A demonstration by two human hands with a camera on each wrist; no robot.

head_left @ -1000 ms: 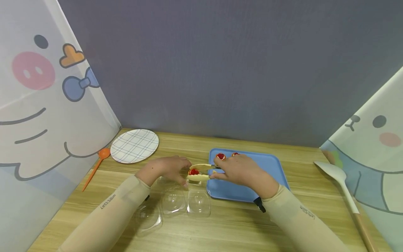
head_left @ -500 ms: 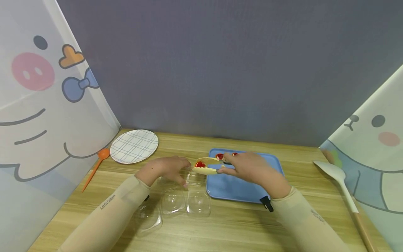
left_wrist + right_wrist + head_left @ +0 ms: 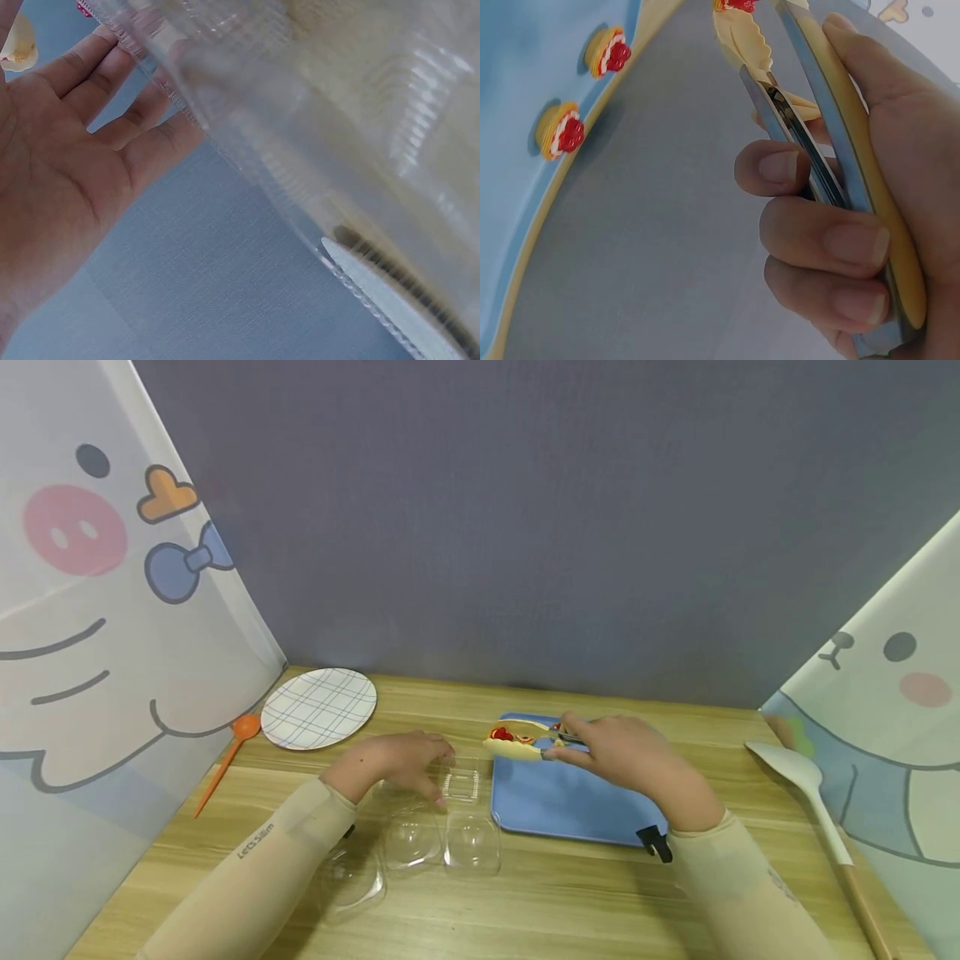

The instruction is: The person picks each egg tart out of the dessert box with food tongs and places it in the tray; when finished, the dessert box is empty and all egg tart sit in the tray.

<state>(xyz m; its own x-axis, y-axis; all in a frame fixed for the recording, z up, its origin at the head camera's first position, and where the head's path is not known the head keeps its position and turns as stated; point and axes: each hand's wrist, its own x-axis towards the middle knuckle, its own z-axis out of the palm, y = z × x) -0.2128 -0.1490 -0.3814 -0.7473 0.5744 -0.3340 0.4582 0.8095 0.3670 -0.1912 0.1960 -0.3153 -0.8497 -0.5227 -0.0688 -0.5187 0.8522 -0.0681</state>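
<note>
My right hand [image 3: 626, 756] grips a pair of yellow-and-metal tongs [image 3: 832, 112], fingers curled round the handles. Between the tong tips sits a small red-topped toy tart [image 3: 501, 734], above the left edge of the blue tray [image 3: 577, 802]. Two more tarts, one toy tart [image 3: 615, 54] and another tart [image 3: 564, 135], lie at the tray's far side. My left hand [image 3: 397, 766] is at the clear plastic container [image 3: 472, 843], fingers fairly straight, fingertips at its edge in the left wrist view. The container has several moulded cups; glare blurs its outline.
A white checked plate [image 3: 318, 710] lies at the back left, with an orange spoon [image 3: 246, 727] beside it. Along the right edge lies a large white spoon [image 3: 798, 772] with a wooden handle. A grey panel [image 3: 480, 527] stands behind the wooden table [image 3: 540, 902].
My right hand has moved right and slightly away, carrying the tart in the tongs from above the container to above the tray's left side. My left hand has stayed in place.
</note>
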